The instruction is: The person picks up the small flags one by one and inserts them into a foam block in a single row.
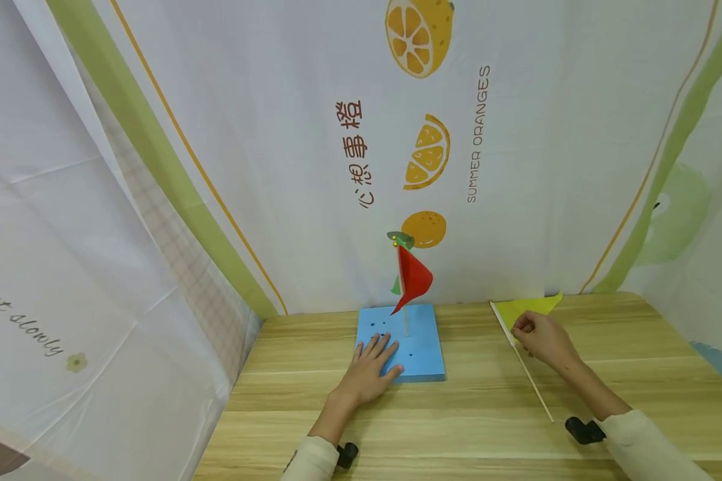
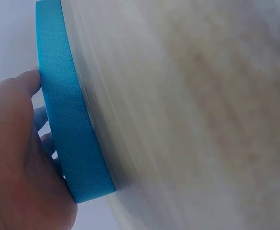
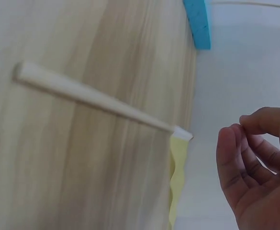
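Note:
My left hand (image 1: 367,374) rests with fingers spread on the light blue foam block (image 1: 426,364), which has several small holes in its top. In the left wrist view the thumb lies against the edge of the block (image 2: 65,105). A red flag (image 1: 415,275) stands upright on a thin stick set in the block, with a green piece (image 1: 396,286) showing behind it. To the right, a yellow flag (image 1: 511,309) on a wooden stick (image 3: 87,95) lies on the table. My right hand (image 1: 546,339) hovers over it, thumb and fingertips drawn together, nothing visible between them (image 3: 262,163).
The wood-grain table (image 1: 469,427) ends at a white curtain (image 1: 265,167) printed with oranges and lettering. Black wrist-worn pieces (image 1: 585,431) sit by both cuffs. More printed cloth (image 1: 96,280) hangs at the left.

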Tool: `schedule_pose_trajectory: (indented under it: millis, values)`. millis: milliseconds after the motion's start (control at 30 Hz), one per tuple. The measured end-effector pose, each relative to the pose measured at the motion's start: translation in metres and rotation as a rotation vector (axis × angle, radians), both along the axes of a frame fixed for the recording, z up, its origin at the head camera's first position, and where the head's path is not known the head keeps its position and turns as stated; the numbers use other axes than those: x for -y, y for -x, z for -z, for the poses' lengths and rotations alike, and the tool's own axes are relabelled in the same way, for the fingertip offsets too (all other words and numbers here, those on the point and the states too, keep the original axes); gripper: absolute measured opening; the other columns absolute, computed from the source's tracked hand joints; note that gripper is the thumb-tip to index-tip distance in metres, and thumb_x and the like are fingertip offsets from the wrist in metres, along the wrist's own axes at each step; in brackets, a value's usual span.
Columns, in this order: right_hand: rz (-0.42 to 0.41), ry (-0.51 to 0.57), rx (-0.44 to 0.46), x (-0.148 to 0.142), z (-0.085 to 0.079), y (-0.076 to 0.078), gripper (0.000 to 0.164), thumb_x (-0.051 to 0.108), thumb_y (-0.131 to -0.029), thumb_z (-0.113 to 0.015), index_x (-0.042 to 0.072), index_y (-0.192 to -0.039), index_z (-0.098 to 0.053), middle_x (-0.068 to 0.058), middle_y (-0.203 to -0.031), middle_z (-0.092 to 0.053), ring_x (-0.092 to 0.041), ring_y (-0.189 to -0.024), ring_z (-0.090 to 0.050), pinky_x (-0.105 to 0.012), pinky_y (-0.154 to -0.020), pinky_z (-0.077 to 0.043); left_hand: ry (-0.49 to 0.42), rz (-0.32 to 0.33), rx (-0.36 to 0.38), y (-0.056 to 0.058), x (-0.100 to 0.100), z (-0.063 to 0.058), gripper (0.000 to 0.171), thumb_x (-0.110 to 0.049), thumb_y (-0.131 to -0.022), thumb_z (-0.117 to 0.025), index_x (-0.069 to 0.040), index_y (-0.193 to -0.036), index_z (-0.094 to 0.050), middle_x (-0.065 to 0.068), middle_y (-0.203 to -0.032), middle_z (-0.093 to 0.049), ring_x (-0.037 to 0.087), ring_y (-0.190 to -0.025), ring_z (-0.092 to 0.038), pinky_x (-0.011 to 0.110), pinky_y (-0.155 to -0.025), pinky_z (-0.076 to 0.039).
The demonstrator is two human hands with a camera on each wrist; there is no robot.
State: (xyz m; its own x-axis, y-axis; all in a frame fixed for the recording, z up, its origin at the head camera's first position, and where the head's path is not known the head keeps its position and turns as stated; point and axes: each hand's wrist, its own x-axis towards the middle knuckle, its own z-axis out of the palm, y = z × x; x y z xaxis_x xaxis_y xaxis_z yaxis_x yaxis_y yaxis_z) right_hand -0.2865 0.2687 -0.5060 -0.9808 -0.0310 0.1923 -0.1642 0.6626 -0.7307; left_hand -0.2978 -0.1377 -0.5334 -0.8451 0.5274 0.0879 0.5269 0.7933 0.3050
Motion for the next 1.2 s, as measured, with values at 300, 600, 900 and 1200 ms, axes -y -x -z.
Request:
schedule_pose_trajectory:
  millis: [300,600,900,1200]
  values:
    - [-0.042,-0.103,0.056,-0.01,0.008,-0.004,0.018,0.012,-0.102,-0.068,-0.005,-0.101,-0.071,-0.008,-0.072,-0.067,-0.016,-0.054,-0.06,-0.03,-0.049,-0.05,0.009,0.003,-0.003,0.001,0.0,0.0,0.066,-0.051,-0.112,-0.045,-0.014,-0.166,-0.04,0.011,-0.177,-0.029,0.037,-0.165,-0.023,0.066,-0.132,-0.017]
    - [-0.017,-0.18,0.104,-0.008,0.02,-0.005,0.017,0.016,-0.097,-0.071,0.0,-0.09,-0.071,-0.006,-0.078,-0.068,-0.018,-0.066,-0.057,-0.032,-0.056,-0.047,0.013,-0.003,0.005,0.0,0.0,0.001,0.065,-0.051,-0.112,-0.045,-0.015,-0.167,-0.039,0.01,-0.177,-0.028,0.036,-0.165,-0.022,0.065,-0.133,-0.017]
    - [0.005,-0.185,0.114,-0.004,0.03,-0.006,0.019,0.013,-0.092,-0.073,0.004,-0.079,-0.062,-0.002,-0.063,-0.058,-0.016,-0.054,-0.054,-0.031,-0.05,-0.045,0.006,-0.001,0.006,0.001,0.001,0.002,0.065,-0.051,-0.113,-0.045,-0.015,-0.167,-0.039,0.009,-0.177,-0.027,0.036,-0.165,-0.022,0.065,-0.133,-0.017]
    - [0.011,-0.189,0.147,-0.002,0.027,-0.005,0.033,0.008,-0.09,-0.07,0.012,-0.06,-0.058,0.005,-0.05,-0.053,-0.01,-0.044,-0.049,-0.025,-0.044,-0.042,0.001,-0.001,0.002,0.0,0.001,0.002,0.065,-0.051,-0.113,-0.045,-0.015,-0.167,-0.039,0.01,-0.177,-0.028,0.036,-0.165,-0.022,0.065,-0.133,-0.017]
